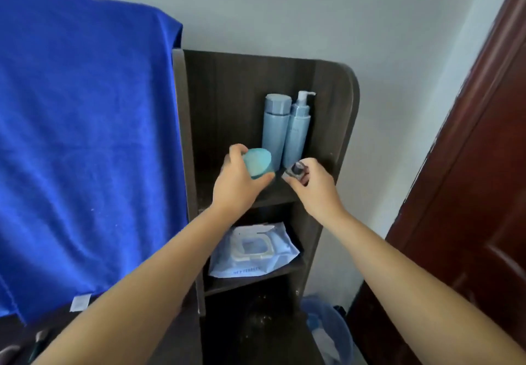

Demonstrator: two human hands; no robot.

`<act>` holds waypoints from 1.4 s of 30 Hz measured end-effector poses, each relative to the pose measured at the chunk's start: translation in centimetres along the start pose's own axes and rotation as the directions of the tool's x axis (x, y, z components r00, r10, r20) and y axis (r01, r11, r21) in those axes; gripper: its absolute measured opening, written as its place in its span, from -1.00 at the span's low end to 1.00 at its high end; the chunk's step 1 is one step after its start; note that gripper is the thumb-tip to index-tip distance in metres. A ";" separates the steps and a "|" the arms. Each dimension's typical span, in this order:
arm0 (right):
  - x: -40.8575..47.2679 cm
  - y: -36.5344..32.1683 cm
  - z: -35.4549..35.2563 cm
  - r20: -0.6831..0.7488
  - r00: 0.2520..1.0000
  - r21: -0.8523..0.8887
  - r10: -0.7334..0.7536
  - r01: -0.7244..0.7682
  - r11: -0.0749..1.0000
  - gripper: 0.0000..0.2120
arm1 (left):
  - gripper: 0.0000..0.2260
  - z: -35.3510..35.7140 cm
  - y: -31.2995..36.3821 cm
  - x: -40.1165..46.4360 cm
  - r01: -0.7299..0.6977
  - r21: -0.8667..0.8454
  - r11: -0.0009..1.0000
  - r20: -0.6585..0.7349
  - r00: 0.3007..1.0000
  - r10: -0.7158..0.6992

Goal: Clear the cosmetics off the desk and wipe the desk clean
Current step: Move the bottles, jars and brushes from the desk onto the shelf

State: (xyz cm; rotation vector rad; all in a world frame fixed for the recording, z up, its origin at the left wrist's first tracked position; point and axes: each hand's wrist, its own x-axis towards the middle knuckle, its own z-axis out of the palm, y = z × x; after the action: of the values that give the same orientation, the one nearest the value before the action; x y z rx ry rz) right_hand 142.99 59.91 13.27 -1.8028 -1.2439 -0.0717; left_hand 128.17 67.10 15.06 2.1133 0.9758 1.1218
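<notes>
I have both arms reaching into the top compartment of a dark wooden shelf unit. My left hand has its fingers and thumb curled around a teal jar, a squat round pot with a flat, matte lid facing the camera; the thumb sits at its lower right edge and the fingertips wrap over its upper left. The jar hovers just in front of the shelf's opening, close to the board below it, though I cannot tell whether it touches.

My right hand pinches a small dark cosmetic piece between thumb and fingertips. It looks like a little compact or pot with a grey rim and a black centre, but it is too blurred to say more. It sits just beside the teal jar, the two apart.

Behind both, standing upright at the back right of the same compartment, are a pale blue capped bottle and a pale blue pump bottle, touching side by side.

On the shelf below lies a pack of wet wipes, light blue with a white flip lid. A blue cloth hangs to the left, and a blue bin stands low beside the unit, near a brown door.
</notes>
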 end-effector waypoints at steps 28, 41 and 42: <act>-12.5 -9.6 16.1 0.258 0.795 0.274 -0.550 0.486 0.830 -0.84 | -0.84 -13.1 -15.1 -15.1 0.093 0.215 0.972 -0.144 0.988 -0.062; -25.9 -18.9 40.6 0.855 0.515 -0.163 0.061 0.156 0.974 -0.65 | -0.73 -24.3 -36.5 -26.8 0.677 0.555 0.483 -0.107 0.634 -0.766; -26.2 -19.2 41.3 0.848 0.523 -0.195 0.084 0.160 0.967 -0.65 | -0.72 -24.2 -36.8 -26.7 0.666 0.576 0.475 -0.101 0.634 -0.766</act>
State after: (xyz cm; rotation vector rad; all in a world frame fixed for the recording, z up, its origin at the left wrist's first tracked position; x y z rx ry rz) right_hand 98.20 71.49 -11.63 -2.1003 -2.0368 0.7831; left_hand 84.56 70.36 -12.12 1.7709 2.0562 0.1865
